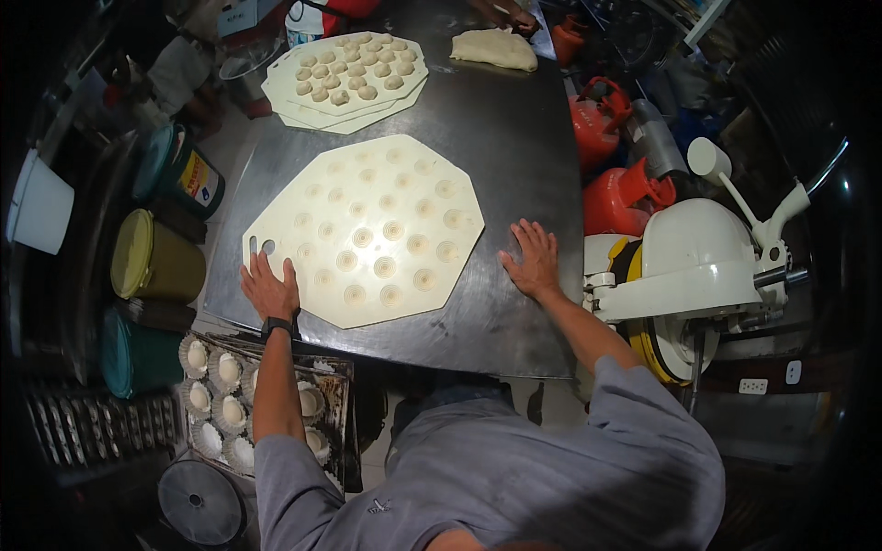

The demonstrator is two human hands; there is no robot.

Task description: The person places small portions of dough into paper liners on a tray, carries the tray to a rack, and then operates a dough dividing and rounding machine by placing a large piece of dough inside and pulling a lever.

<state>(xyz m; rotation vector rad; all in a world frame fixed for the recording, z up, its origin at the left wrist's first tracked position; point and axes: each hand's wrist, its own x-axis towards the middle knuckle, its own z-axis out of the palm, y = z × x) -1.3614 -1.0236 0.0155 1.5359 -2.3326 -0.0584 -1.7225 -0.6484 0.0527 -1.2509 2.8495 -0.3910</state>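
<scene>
A cream-coloured, many-sided board point(371, 208) with rows of round ringed hollows lies flat on the dark metal table point(524, 184). My left hand point(269, 286) rests at the board's near left corner, beside its handle slot, fingers spread. To the right of the board, my right hand point(533, 259) lies on the table with its fingers apart, touching no other thing. Farther back, a stack of similar boards point(303, 113) bears several dough balls point(367, 93). At the far edge sits a large slab of dough point(494, 50), close to another person's hand point(524, 20).
Below my left arm is a tray with several paper-lined cups point(225, 372). Lidded buckets point(158, 255) line the left side. On the right stand red gas cylinders point(629, 197) and a white machine with a lever point(698, 262), close to the table edge.
</scene>
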